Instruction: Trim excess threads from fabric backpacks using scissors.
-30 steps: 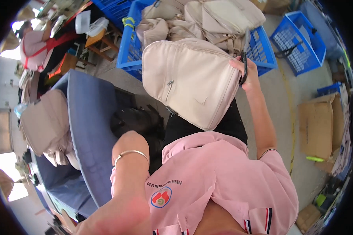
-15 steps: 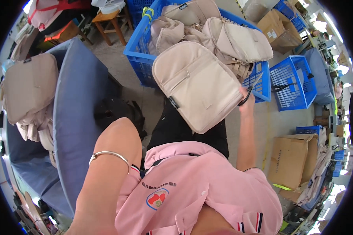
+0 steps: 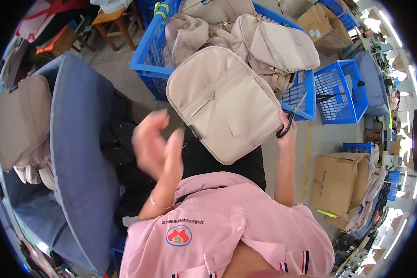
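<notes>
- bag (image 3: 227, 113): where is it?
- centre of the frame, beige, covering part of the blue crate (image 3: 152, 69) at the top.
- and the hands?
- right hand (image 3: 288, 135), right of centre, curled around black-handled scissors (image 3: 292, 116), at the bag's edge. left hand (image 3: 155, 147), left of centre, blurred, loosely open near the bag, holding nothing.

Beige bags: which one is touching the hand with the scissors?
The front bag, nearest the pink shirt: its edge meets the right hand, which holds the scissors. The others lie in the blue crate or far left, away from that hand.
</notes>
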### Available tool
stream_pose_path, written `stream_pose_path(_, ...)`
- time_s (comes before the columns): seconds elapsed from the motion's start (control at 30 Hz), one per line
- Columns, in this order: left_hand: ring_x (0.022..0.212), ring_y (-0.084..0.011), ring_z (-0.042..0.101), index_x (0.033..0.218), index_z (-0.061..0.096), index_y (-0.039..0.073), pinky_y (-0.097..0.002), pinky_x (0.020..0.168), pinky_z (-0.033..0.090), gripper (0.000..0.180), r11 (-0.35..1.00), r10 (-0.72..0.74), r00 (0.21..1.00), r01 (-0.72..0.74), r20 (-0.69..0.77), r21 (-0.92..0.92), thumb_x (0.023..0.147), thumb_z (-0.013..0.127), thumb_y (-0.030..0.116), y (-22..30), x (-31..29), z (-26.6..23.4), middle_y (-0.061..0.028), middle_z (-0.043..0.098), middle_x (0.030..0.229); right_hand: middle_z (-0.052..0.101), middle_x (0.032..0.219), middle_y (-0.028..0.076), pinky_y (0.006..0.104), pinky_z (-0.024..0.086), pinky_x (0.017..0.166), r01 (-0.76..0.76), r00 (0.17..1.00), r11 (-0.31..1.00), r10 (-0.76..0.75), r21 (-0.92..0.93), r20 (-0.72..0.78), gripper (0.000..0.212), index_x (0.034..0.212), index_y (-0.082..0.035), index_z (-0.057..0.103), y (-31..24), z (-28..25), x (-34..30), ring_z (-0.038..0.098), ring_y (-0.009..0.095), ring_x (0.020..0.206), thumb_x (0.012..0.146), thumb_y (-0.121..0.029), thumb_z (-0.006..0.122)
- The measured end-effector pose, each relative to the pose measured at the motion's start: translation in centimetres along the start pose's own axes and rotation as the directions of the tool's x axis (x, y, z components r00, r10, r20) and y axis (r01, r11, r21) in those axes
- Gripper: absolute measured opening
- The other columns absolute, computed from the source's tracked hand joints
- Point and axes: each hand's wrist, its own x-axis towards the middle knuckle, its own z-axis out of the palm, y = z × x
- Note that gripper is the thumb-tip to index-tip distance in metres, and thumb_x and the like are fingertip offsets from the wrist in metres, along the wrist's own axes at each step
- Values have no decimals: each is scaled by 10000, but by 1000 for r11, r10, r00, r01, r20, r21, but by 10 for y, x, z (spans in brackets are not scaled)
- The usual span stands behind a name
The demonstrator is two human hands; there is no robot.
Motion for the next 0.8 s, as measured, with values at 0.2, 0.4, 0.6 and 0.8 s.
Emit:
stream_pose_path(0.2, 1158, -184, 562, 1375, 460, -12, -345, 973, 468, 628, 225, -770, 326, 943, 548, -245, 910, 726, 316, -179, -100, 35, -101, 568, 1322, 601, 927, -25, 257, 403, 782, -57, 983, 998, 54, 10, 174, 256, 1027, -52, 635, -18, 5, -10, 552, 101, 868, 821, -124, 768)
stream_pose_path(0.4, 1092, -193, 617, 1305, 549, -10, -346, 947, 500, 491, 456, -642, 552, 833, 532, -315, 879, 747, 133, -147, -38, 53, -79, 620, 1261, 576, 854, -37, 220, 380, 663, 9, 969, 999, 2, -42, 247, 338, 1019, -67, 624, -38, 42, -2, 537, 85, 771, 737, -101, 807)
stream_pose_path(0.6, 1191, -204, 571, 1399, 470, -15, -363, 1031, 457, 572, 570, -595, 717, 695, 364, -438, 896, 718, 99, -108, -23, 34, -98, 569, 1345, 575, 725, -37, 208, 354, 555, 136, 944, 987, -103, -85, 315, 249, 887, -57, 611, -53, 84, 18, 507, 55, 626, 727, -36, 802)
stream_pose_path(0.8, 1281, -206, 504, 1448, 425, 33, -391, 1085, 418, 585, 356, -755, 553, 796, 352, -489, 944, 678, 190, -129, -57, 25, -82, 512, 1418, 584, 727, -30, 207, 376, 543, 116, 973, 990, -98, -77, 208, 199, 888, -70, 632, -38, 119, 22, 509, 42, 618, 801, -128, 800)
